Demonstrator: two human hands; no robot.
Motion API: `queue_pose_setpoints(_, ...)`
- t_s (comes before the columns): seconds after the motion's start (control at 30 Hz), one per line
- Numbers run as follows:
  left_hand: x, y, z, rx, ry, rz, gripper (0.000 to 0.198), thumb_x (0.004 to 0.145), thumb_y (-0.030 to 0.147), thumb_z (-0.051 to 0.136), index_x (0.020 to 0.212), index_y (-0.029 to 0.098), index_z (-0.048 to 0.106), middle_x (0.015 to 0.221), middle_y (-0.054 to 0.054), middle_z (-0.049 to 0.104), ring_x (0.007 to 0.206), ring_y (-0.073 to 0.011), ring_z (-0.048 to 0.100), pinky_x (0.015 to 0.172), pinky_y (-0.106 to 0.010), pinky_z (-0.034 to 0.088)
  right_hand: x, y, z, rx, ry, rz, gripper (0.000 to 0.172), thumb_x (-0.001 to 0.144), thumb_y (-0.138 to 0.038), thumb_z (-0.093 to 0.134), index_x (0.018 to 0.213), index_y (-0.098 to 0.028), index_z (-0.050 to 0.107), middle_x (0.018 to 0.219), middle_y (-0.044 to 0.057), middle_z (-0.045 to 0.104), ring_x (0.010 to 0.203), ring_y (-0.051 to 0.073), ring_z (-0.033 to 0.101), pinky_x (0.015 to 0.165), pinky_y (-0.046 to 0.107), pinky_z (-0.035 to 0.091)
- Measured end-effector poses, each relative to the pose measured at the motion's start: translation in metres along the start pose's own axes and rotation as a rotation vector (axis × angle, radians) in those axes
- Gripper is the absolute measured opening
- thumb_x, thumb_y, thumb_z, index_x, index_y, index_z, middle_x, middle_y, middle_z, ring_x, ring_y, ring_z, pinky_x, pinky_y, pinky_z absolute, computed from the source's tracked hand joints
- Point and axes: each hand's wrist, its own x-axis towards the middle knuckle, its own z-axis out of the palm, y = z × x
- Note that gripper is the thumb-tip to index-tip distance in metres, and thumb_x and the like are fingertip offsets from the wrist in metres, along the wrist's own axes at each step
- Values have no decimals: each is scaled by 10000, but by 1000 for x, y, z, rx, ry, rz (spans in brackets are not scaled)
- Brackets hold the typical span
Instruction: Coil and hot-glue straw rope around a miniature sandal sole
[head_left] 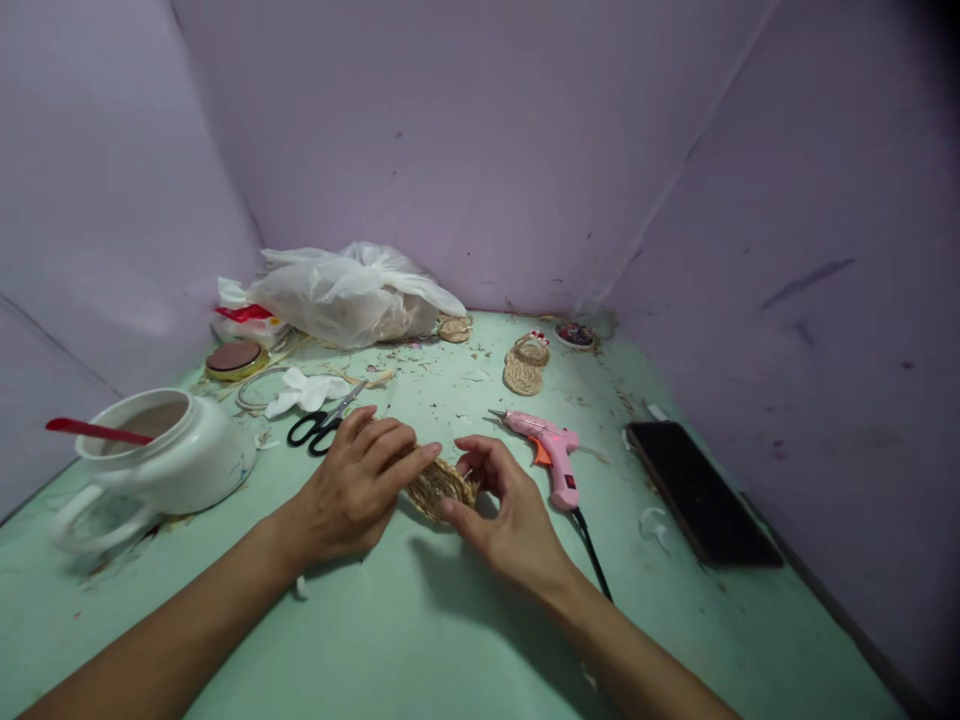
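Between my two hands is a small braided straw piece (pixel 437 490), tan and oval, tilted just above the green table. My left hand (pixel 364 480) grips its left side, with the fingers laid over the top edge. At the right edge, my right hand (pixel 506 505) pinches the piece between thumb and fingers. A pink hot glue gun (pixel 551 445) lies to the right of my right hand, nozzle pointing left and black cord running toward me. Black-handled scissors (pixel 322 425) rest just beyond my left hand. Farther back lies a finished-looking mini straw slipper (pixel 526 365) with red and white trim.
At left stands a white teapot-like pot (pixel 169 465) holding a red stick (pixel 97 431). A dark phone (pixel 701 490) lies at right. Along the back wall are a plastic bag (pixel 352 295), a round tin (pixel 235 360), a round decorated disc (pixel 576 335) and straw scraps.
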Motion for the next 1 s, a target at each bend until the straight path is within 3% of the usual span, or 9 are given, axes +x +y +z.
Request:
queue_pose_setpoints(0.17,4,5,5,-64,87,37,649,741,26,468,1304,340,392,1204,-27,577,1204,-247,423,1077,-561,130,6,0,3,173,47,150,91,597,-165,633,672,-183,585,583,-43,515,565,117,457,564,251,374)
queue_pose_setpoints(0.23,7,11,9,-219,252,-191,681,711,38,511,1316,323,383,1310,-53,493,1250,-272,377,1072,-550,172,10,2,2,357,111,277,124,580,-212,667,654,-178,573,581,-38,538,550,116,475,540,243,375)
queue_pose_setpoints(0.33,14,22,10,-831,413,-798,707,675,149,621,1329,210,360,1310,-144,456,1169,-303,463,947,-484,397,13,5,0,486,117,339,221,613,-297,668,776,-175,580,693,1,614,606,142,556,577,265,429)
queue_pose_setpoints(0.4,19,31,10,-1395,261,-1144,596,667,225,659,1224,128,470,1131,-162,576,957,-273,595,770,-405,508,13,5,1,562,73,354,276,601,-299,696,825,-172,594,740,15,638,641,152,583,632,288,457)
queue_pose_setpoints(0.47,22,38,10,-1766,93,-1315,386,657,223,675,1005,74,596,867,-126,653,711,-212,630,586,-308,519,11,4,2,600,19,353,304,559,-290,747,802,-166,614,716,10,641,639,150,587,661,295,461)
queue_pose_setpoints(0.6,27,39,8,-1917,255,-1535,169,628,43,648,797,56,632,674,-77,662,576,-151,618,526,-226,503,10,1,-3,444,-33,314,322,588,-411,736,758,-151,653,663,21,640,625,156,579,643,295,452)
queue_pose_setpoints(0.7,28,31,4,-1950,371,-1765,110,663,19,596,752,82,610,609,-53,652,476,-125,590,416,-188,455,9,2,-12,197,105,224,326,686,-466,641,779,-154,666,715,42,653,666,170,575,644,298,443)
queue_pose_setpoints(0.83,28,25,0,-2025,368,-1804,49,710,60,575,718,108,575,501,-22,591,370,-100,510,306,-153,339,6,2,-17,-58,245,17,238,710,-358,639,858,-171,644,814,50,649,698,176,572,682,324,451)
queue_pose_setpoints(1.0,27,29,1,-2112,374,-1747,99,741,17,515,732,93,579,504,-27,589,361,-87,501,303,-146,358,-2,-5,-8,-89,108,-164,136,674,-248,665,794,-189,642,749,26,642,702,169,576,705,321,455)
